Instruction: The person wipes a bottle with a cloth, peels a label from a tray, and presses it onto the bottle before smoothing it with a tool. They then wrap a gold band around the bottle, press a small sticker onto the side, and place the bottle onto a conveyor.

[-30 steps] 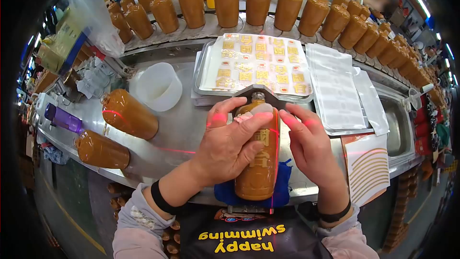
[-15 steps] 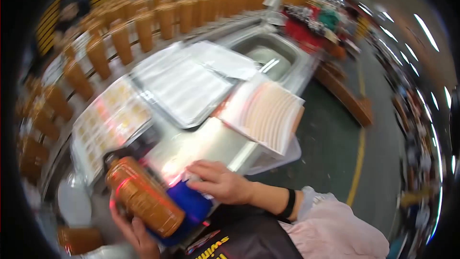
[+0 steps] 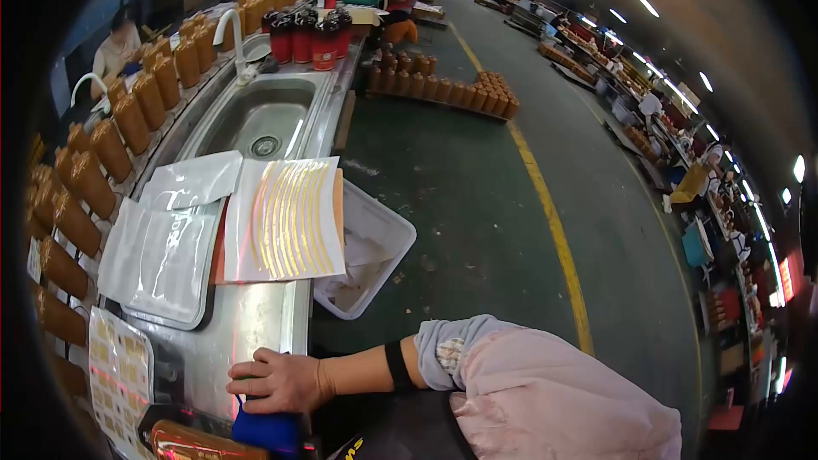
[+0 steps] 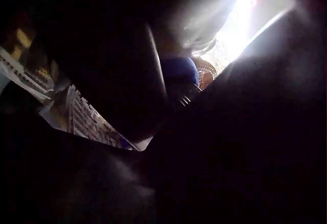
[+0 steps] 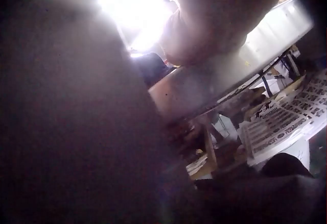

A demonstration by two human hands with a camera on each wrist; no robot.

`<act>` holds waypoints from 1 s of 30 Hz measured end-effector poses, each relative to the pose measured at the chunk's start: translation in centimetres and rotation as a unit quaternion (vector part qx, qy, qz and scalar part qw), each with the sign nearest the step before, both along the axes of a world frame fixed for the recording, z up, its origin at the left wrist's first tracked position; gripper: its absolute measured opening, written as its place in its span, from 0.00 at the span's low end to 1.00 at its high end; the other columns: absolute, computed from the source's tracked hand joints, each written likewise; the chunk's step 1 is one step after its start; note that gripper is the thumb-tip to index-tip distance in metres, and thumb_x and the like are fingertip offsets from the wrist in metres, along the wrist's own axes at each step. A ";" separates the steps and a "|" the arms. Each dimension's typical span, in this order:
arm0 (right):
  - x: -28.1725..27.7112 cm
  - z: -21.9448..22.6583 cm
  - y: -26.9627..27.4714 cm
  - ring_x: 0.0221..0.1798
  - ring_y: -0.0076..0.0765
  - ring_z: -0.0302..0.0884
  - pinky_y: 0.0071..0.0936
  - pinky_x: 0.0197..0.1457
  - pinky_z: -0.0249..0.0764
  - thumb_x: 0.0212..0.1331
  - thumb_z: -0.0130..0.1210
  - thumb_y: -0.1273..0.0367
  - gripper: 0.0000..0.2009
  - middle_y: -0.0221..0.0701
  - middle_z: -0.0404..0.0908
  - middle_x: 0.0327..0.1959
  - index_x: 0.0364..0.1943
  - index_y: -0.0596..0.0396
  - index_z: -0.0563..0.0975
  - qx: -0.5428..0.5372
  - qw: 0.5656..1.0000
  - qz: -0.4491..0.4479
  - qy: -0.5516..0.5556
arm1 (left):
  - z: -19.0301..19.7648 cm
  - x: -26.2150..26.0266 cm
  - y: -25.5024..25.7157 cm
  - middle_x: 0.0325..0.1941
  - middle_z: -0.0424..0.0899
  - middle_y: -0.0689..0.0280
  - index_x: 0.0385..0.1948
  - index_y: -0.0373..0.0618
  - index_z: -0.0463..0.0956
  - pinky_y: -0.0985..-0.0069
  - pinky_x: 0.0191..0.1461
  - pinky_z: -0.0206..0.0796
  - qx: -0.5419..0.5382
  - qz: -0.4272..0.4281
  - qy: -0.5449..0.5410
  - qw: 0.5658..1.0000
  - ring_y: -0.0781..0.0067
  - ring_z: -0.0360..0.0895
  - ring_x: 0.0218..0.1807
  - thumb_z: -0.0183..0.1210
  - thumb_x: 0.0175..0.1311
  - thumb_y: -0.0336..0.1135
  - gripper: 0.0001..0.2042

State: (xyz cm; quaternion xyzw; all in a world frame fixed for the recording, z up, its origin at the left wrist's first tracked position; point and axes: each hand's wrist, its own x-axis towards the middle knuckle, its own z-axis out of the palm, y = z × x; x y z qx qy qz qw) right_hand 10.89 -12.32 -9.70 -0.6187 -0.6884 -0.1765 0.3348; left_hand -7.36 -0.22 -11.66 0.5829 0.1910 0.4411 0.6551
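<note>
My right hand [image 3: 281, 383] rests at the front edge of the steel counter, fingers spread and lying over the metal beside a blue cloth [image 3: 266, 431]. Just left of it, a glossy brown bottle [image 3: 209, 445] lies on its side, cut off by the bottom of the head view; its neck points left into a dark holder [image 3: 153, 417]. My left hand is outside the head view, and the left wrist view is mostly dark, with a patch of blue cloth [image 4: 180, 72] showing; I cannot tell what that hand holds.
A sheet of gold stickers [image 3: 119, 383] lies beyond the bottle. Farther along are a tray with white sheets [image 3: 166, 260], a sheet of curved gold strips [image 3: 294, 220] and a sink [image 3: 256, 123]. A white bin [image 3: 383, 234] stands beside the counter; brown bottles [image 3: 111, 149] line the back.
The head view has swung right, toward the sink and aisle. Both hands were at the upright-facing bottle; then the right moved off it onto the counter edge. The left has left the head view.
</note>
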 end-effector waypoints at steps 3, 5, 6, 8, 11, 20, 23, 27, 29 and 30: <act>0.0 -0.4 0.2 0.63 0.50 0.65 0.44 0.48 0.67 0.44 0.59 0.64 0.16 0.39 0.71 0.56 0.41 0.49 0.77 0.019 1.000 0.000 0.004 | 0.8 0.2 -0.3 0.67 0.61 0.48 0.69 0.39 0.52 0.54 0.68 0.57 -0.001 0.003 0.014 1.000 0.49 0.63 0.66 0.43 0.68 0.58 0.36; 0.0 -0.3 0.1 0.63 0.52 0.66 0.44 0.48 0.68 0.48 0.56 0.63 0.16 0.41 0.71 0.57 0.43 0.50 0.76 0.010 1.000 0.014 0.016 | 1.3 0.1 -0.4 0.66 0.62 0.48 0.69 0.40 0.53 0.54 0.68 0.57 0.000 0.005 0.025 1.000 0.49 0.63 0.65 0.43 0.67 0.59 0.37; 0.0 -0.2 0.1 0.62 0.51 0.67 0.44 0.47 0.68 0.49 0.56 0.64 0.15 0.41 0.71 0.57 0.42 0.51 0.77 0.017 1.000 0.011 0.021 | 1.5 -0.1 -0.5 0.66 0.62 0.48 0.69 0.41 0.53 0.53 0.68 0.57 0.001 0.007 0.032 0.999 0.48 0.63 0.65 0.44 0.66 0.60 0.37; 0.1 -0.3 0.1 0.62 0.51 0.67 0.44 0.47 0.68 0.48 0.56 0.64 0.14 0.41 0.71 0.57 0.41 0.51 0.77 0.033 0.999 0.018 0.027 | 1.8 0.0 -0.8 0.65 0.63 0.48 0.69 0.42 0.54 0.53 0.67 0.57 0.000 0.011 0.041 0.999 0.48 0.64 0.64 0.44 0.65 0.61 0.38; 0.1 0.0 -0.1 0.62 0.51 0.67 0.43 0.47 0.67 0.48 0.55 0.64 0.14 0.41 0.71 0.57 0.40 0.51 0.77 0.041 0.998 0.022 0.035 | 2.6 -0.8 -1.2 0.64 0.64 0.48 0.69 0.43 0.55 0.52 0.67 0.58 -0.007 0.022 0.057 0.998 0.47 0.64 0.63 0.45 0.63 0.63 0.39; 0.2 -0.5 0.2 0.64 0.48 0.64 0.43 0.49 0.65 0.46 0.57 0.64 0.12 0.38 0.72 0.55 0.37 0.49 0.77 0.055 0.997 0.018 0.043 | 5.2 -2.4 -2.8 0.66 0.63 0.44 0.69 0.40 0.54 0.49 0.67 0.60 0.022 0.035 0.079 0.996 0.43 0.66 0.63 0.43 0.66 0.65 0.40; 0.3 -0.4 0.1 0.63 0.50 0.65 0.44 0.47 0.66 0.47 0.56 0.65 0.13 0.40 0.72 0.56 0.38 0.50 0.77 0.041 0.997 0.034 0.048 | 4.6 -1.6 -3.1 0.67 0.63 0.45 0.69 0.39 0.53 0.50 0.67 0.60 0.030 0.037 0.076 0.996 0.44 0.66 0.63 0.43 0.66 0.64 0.39; 0.3 -0.4 0.1 0.62 0.52 0.65 0.45 0.46 0.66 0.47 0.57 0.64 0.13 0.40 0.72 0.54 0.39 0.50 0.76 0.044 0.998 0.031 0.030 | 3.9 -0.4 -3.0 0.67 0.62 0.45 0.69 0.39 0.53 0.50 0.67 0.60 0.035 0.018 0.065 0.997 0.45 0.66 0.64 0.42 0.67 0.62 0.38; 0.3 -0.5 0.2 0.61 0.52 0.65 0.46 0.46 0.66 0.47 0.57 0.64 0.14 0.40 0.72 0.53 0.40 0.50 0.76 0.043 0.998 0.030 0.018 | 3.5 0.1 -2.8 0.67 0.62 0.45 0.69 0.38 0.53 0.51 0.67 0.60 0.036 0.002 0.060 0.998 0.45 0.66 0.64 0.42 0.68 0.62 0.38; 0.2 -0.7 0.4 0.60 0.52 0.66 0.46 0.45 0.67 0.48 0.57 0.64 0.13 0.40 0.72 0.52 0.40 0.49 0.76 0.040 0.999 0.028 0.020 | 3.4 0.4 -2.6 0.67 0.62 0.45 0.69 0.38 0.53 0.51 0.67 0.60 0.038 -0.003 0.058 0.998 0.45 0.65 0.64 0.42 0.68 0.61 0.38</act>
